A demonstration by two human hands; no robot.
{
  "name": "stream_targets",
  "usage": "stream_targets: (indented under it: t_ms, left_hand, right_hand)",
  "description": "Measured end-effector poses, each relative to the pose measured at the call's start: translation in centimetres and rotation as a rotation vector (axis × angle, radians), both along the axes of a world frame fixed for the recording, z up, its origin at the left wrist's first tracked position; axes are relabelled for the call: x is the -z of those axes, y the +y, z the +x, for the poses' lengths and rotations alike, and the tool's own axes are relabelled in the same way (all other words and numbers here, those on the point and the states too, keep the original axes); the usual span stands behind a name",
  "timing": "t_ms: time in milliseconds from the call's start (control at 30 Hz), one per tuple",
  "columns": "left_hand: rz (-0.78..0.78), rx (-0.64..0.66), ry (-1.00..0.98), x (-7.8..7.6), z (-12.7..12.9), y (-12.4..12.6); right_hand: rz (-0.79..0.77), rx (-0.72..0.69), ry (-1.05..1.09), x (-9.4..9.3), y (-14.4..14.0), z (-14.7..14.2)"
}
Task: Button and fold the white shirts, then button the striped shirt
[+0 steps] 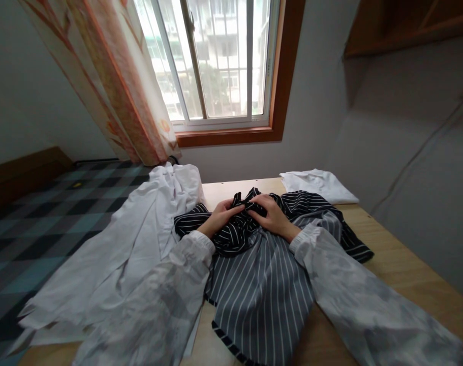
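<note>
Wooden table [399,254], striped shirt [261,284] bunched under both hands [250,216]

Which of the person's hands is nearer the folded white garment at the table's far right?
Right. The right hand lies on the striped shirt just below-left of the folded white garment; the left hand is farther left.

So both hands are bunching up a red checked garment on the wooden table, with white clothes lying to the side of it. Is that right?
Not quite: the head view shows the garment is not red checked. It is a black garment with thin white stripes. The rest holds: the left hand and right hand bunch it on the light wooden table, with the loose white shirt beside it.
</note>
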State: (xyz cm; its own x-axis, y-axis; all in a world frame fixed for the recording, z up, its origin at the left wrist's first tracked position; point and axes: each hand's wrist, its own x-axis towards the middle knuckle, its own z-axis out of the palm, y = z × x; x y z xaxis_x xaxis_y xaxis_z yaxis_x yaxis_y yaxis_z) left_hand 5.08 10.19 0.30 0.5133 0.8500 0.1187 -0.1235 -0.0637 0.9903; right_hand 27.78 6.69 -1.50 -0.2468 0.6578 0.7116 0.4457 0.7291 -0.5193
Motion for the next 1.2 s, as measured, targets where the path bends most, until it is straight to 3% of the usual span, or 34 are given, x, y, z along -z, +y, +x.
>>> stream_targets:
  t_ms: [167, 367, 567, 767, 933, 1033, 1200]
  left_hand:
    - [0.061, -0.069, -0.008, 0.6, 0.4, 0.5]
    - [0.142, -0.191, 0.018, 0.7, 0.6, 0.5]
    - [0.129, -0.120, 0.062, -0.2, 0.9, -0.4]
    - [0.138, -0.117, 0.108, 0.0, 0.8, -0.4]
    - [0.017, -0.107, 0.056, 0.1, 0.6, 0.0]
    - [-0.046, -0.095, 0.002, 0.2, 0.6, 0.1]
    - [0.030, -0.151, -0.010, 0.4, 0.7, 0.5]
  right_hand:
    - [-0.148, 0.075, 0.151, 0.3, 0.4, 0.2]
    - [-0.367, -0.009, 0.315, 0.4, 0.7, 0.6]
    - [-0.328, -0.037, 0.257, 0.3, 0.6, 0.4]
    - [-0.287, -0.017, 0.159, 0.4, 0.5, 0.3]
    - [-0.257, -0.020, 0.132, 0.9, 0.7, 0.1]
    - [-0.207, 0.018, 0.113, 0.9, 0.6, -0.1]
    - [-0.143, 0.136, 0.141, 0.4, 0.6, 0.2]
